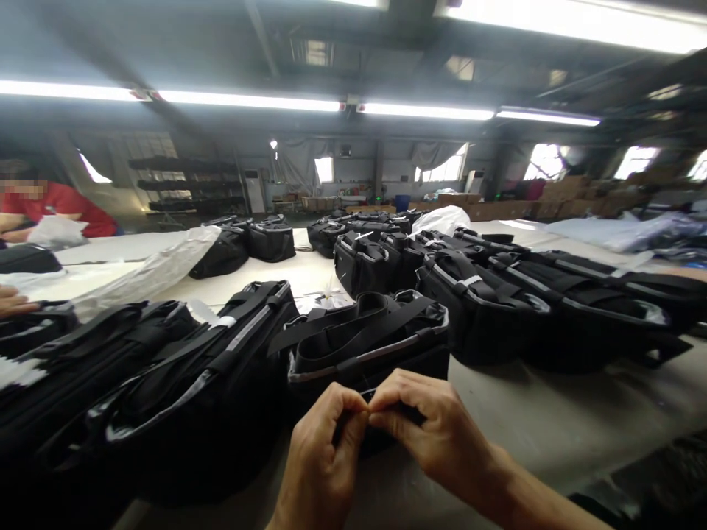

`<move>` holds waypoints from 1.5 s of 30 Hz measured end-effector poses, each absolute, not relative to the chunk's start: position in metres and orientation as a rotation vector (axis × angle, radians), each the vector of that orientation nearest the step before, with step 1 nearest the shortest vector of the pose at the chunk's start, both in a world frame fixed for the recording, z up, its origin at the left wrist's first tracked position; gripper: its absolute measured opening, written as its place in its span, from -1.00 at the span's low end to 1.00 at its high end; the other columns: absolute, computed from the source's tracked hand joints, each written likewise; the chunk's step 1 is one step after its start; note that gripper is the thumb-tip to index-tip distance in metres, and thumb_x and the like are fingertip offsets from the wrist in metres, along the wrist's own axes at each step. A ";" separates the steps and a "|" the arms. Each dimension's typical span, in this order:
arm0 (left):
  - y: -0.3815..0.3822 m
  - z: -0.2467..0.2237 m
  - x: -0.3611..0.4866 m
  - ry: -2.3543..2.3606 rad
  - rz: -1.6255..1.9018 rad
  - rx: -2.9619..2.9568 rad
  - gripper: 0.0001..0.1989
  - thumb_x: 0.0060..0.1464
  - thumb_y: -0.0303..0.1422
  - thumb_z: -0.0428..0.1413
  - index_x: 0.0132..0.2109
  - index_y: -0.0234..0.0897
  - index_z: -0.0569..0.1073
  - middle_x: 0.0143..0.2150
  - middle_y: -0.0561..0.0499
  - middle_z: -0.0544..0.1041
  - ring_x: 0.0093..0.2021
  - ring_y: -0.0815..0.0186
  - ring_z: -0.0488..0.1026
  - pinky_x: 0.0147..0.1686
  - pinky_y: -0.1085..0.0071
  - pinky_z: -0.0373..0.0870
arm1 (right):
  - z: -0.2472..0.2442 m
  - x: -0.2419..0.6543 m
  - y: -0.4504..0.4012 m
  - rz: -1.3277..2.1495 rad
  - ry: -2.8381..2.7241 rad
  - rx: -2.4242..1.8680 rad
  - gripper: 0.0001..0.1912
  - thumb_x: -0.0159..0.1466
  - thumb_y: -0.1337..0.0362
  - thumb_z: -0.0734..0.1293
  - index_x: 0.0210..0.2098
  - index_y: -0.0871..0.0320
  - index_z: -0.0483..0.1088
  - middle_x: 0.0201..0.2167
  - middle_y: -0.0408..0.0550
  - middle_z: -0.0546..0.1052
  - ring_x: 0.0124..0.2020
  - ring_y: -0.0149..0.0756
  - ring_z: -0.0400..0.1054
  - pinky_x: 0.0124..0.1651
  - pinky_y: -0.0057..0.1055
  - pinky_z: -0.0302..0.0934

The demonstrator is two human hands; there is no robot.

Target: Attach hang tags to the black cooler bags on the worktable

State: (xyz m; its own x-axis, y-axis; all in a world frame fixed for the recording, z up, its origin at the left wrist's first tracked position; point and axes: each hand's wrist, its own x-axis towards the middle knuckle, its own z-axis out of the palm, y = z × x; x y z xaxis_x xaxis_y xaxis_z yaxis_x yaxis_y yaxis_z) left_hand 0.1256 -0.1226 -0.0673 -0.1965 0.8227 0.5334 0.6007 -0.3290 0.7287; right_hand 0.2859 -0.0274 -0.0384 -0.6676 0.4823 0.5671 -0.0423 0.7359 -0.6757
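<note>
A black bag (398, 357) with grey trim and a black strap across its top stands on the table in front of me. Just before its near side, my left hand (331, 442) and my right hand (423, 419) meet fingertip to fingertip, each thumb and forefinger pinched. A thin pale strand shows at the fingertips; what exactly they pinch is too small to make out. To the left of my hands lies another black bag (221, 397) with grey edging.
More black bags (486, 316) stand on the pale table (574, 412) at right and farther back. White plastic wrap (149, 272) lies at left. A person in red (71, 206) is at the far left, and another hand (14, 302) shows at the left edge.
</note>
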 end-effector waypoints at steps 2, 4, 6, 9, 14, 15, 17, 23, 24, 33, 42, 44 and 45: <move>-0.125 -0.058 0.113 1.684 1.482 1.932 -0.84 0.26 -0.30 0.07 -0.26 -0.14 0.52 -0.25 0.02 0.56 -0.37 0.35 0.48 -0.34 0.51 0.41 | -0.026 0.295 -0.016 0.957 -2.257 -0.372 -0.93 0.22 0.25 0.47 -0.31 0.10 0.59 -0.41 -0.13 0.60 -0.42 -0.34 0.48 -0.35 -0.50 0.32; -0.124 -0.038 0.094 1.766 1.454 2.047 -0.85 0.23 -0.27 0.09 -0.15 -0.07 0.56 0.00 -0.01 0.54 -0.34 0.35 0.50 -0.30 0.47 0.44 | -0.007 0.304 0.003 0.910 -2.297 -0.413 -0.90 0.22 0.20 0.47 -0.30 0.08 0.61 -0.39 -0.15 0.62 -0.41 -0.34 0.49 -0.34 -0.50 0.32; -0.115 -0.012 0.073 1.964 1.421 2.124 -0.81 0.21 -0.22 0.09 -0.09 -0.07 0.55 0.10 -0.04 0.49 -0.32 0.31 0.51 -0.27 0.41 0.45 | 0.013 0.306 0.027 0.712 -2.268 -0.443 -0.88 0.27 0.20 0.44 -0.28 0.08 0.61 -0.35 -0.13 0.62 -0.34 -0.31 0.50 -0.26 -0.46 0.34; -0.084 0.021 0.047 2.291 1.076 2.171 -0.72 0.21 -0.20 0.05 -0.01 -0.12 0.53 0.05 -0.10 0.54 -0.05 0.08 0.50 -0.06 0.23 0.41 | 0.033 0.290 0.067 0.396 -2.402 -0.418 -0.88 0.28 0.29 0.41 -0.21 0.08 0.60 -0.23 -0.09 0.62 -0.18 -0.23 0.51 -0.07 -0.37 0.33; -0.020 0.033 0.023 2.188 0.363 2.150 -0.66 0.13 -0.32 0.05 0.02 -0.22 0.55 0.02 -0.16 0.58 0.06 -0.01 0.47 0.01 0.20 0.33 | 0.035 0.248 0.106 -0.039 -2.829 -0.413 -0.67 0.20 0.40 0.43 -0.03 0.13 0.56 -0.09 0.03 0.60 -0.03 -0.07 0.46 0.03 -0.30 0.26; -0.013 0.033 0.020 2.149 0.333 2.147 -0.71 0.09 -0.34 0.06 -0.08 -0.21 0.59 -0.07 -0.11 0.61 -0.03 0.04 0.51 -0.07 0.27 0.34 | 0.034 0.244 0.108 -0.077 -2.872 -0.420 -0.68 0.20 0.42 0.42 -0.05 0.13 0.57 -0.13 0.02 0.62 -0.06 -0.08 0.47 0.00 -0.31 0.25; -0.005 0.033 0.018 2.096 0.323 2.147 -0.81 0.05 -0.37 0.07 -0.27 -0.21 0.59 -0.29 0.00 0.61 -0.23 0.17 0.53 -0.24 0.38 0.33 | 0.031 0.242 0.112 -0.082 -2.904 -0.412 -0.75 0.19 0.43 0.41 -0.14 0.10 0.59 -0.24 -0.04 0.63 -0.14 -0.13 0.50 -0.05 -0.36 0.24; -0.005 0.038 0.033 2.037 0.485 2.203 -0.81 0.11 -0.37 0.01 -0.25 -0.24 0.52 -0.42 0.09 0.50 -0.39 0.33 0.39 -0.38 0.45 0.20 | 0.029 0.248 0.115 -0.027 -2.721 -0.234 -0.92 0.22 0.32 0.44 -0.27 0.05 0.59 -0.08 -0.05 0.57 -0.06 -0.16 0.44 0.04 -0.27 0.20; -0.005 0.038 0.036 1.988 0.531 2.248 -0.81 0.13 -0.38 0.00 -0.25 -0.24 0.52 -0.42 0.09 0.49 -0.40 0.34 0.38 -0.37 0.45 0.20 | 0.029 0.247 0.115 -0.058 -2.675 -0.213 -0.95 0.20 0.32 0.46 -0.32 0.06 0.60 0.05 -0.01 0.52 0.07 -0.07 0.37 0.12 -0.19 0.16; -0.033 0.041 0.037 1.658 0.615 2.237 -0.62 0.20 -0.21 0.10 0.15 -0.08 0.42 0.09 0.02 0.49 -0.04 0.22 0.44 0.00 0.34 0.34 | 0.038 0.243 0.122 0.242 -2.781 -0.179 -0.87 0.17 0.37 0.44 -0.27 0.14 0.48 -0.35 -0.17 0.52 -0.32 -0.33 0.39 -0.19 -0.44 0.19; -0.060 0.041 0.025 1.805 0.428 2.293 -0.74 0.11 -0.18 0.21 -0.05 -0.07 0.48 0.29 0.07 0.31 0.12 0.14 0.41 0.15 0.28 0.31 | 0.043 0.252 0.145 -0.203 -2.734 0.064 -0.81 0.19 0.58 0.25 -0.35 0.18 0.38 -0.30 -0.09 0.45 -0.32 -0.35 0.27 -0.19 -0.41 0.09; -0.064 0.041 0.027 1.833 0.397 2.263 -0.81 0.12 -0.14 0.19 -0.15 -0.08 0.52 0.36 0.13 0.23 0.14 0.13 0.41 0.17 0.27 0.31 | 0.041 0.256 0.152 -0.232 -2.757 0.156 -0.73 0.15 0.64 0.23 -0.39 0.18 0.43 -0.22 -0.07 0.49 -0.24 -0.33 0.31 -0.06 -0.36 0.10; -0.065 0.040 0.028 1.846 0.369 2.250 -0.82 0.12 -0.13 0.18 -0.21 -0.09 0.53 0.38 0.15 0.20 0.14 0.12 0.42 0.16 0.26 0.33 | 0.039 0.259 0.155 -0.232 -2.773 0.171 -0.71 0.13 0.66 0.24 -0.39 0.18 0.45 -0.21 -0.07 0.51 -0.22 -0.33 0.33 -0.03 -0.34 0.10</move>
State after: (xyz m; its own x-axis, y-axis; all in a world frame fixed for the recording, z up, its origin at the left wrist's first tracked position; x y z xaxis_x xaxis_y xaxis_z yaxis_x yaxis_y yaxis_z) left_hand 0.0279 -0.0653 0.0401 0.1852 0.9808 0.0608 0.9289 -0.1949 0.3150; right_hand 0.2587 0.1545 0.0392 -0.9308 -0.1473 0.3344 -0.0898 0.9793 0.1815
